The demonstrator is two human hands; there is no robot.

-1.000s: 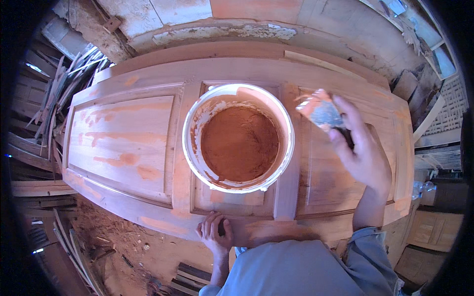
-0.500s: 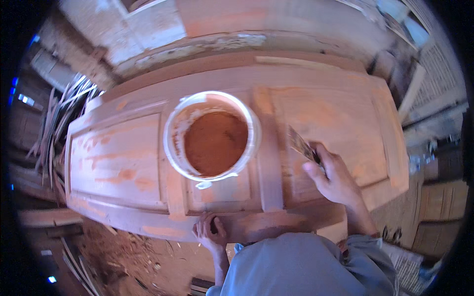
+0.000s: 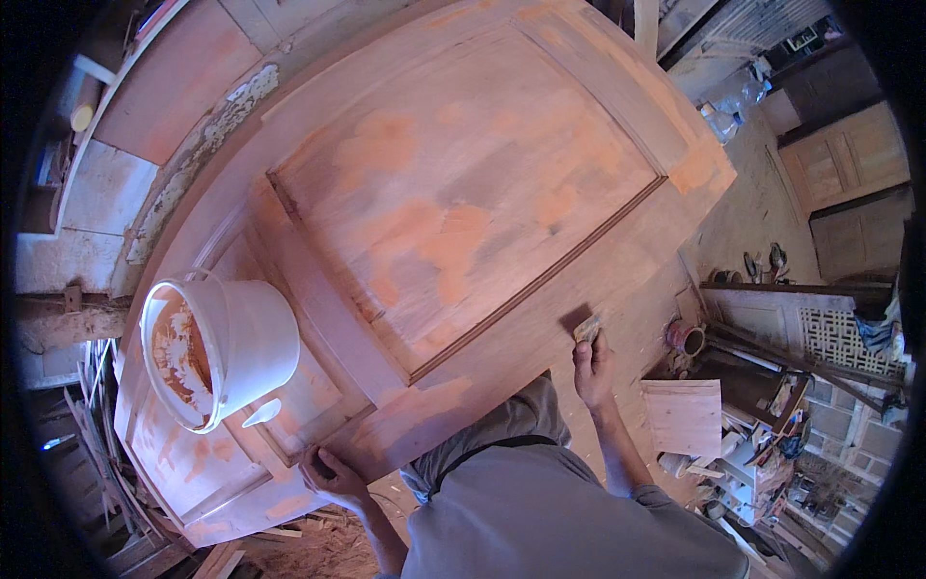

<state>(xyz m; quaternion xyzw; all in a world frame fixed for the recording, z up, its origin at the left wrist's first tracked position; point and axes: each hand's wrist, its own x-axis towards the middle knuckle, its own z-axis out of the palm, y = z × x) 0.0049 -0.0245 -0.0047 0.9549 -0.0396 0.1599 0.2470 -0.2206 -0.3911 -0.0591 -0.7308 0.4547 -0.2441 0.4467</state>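
A wooden panelled door (image 3: 666, 232) lies across the view, patched with orange filler on its panels and frame. My right hand (image 3: 593, 372) is closed on a putty knife (image 3: 587, 328), held over the door's near edge at the right. My left hand (image 3: 333, 481) grips the door's near edge at the lower left, fingers curled. Just above it, a white bucket (image 3: 253, 343) smeared inside with reddish-brown paste stands on the door.
Stacked wood strips (image 3: 92, 376) lie at the left, by a wall of boards (image 3: 174, 87). On the right are small door panels (image 3: 844, 159), plastic bottles (image 3: 719, 121), a pinkish board (image 3: 682, 418), a lattice piece (image 3: 839, 338) and a cluttered pile of wood and odds.
The view has swung right along the door, so the bucket now appears at the left. My right hand with the knife has moved down toward the near edge. My left hand still grips the edge.
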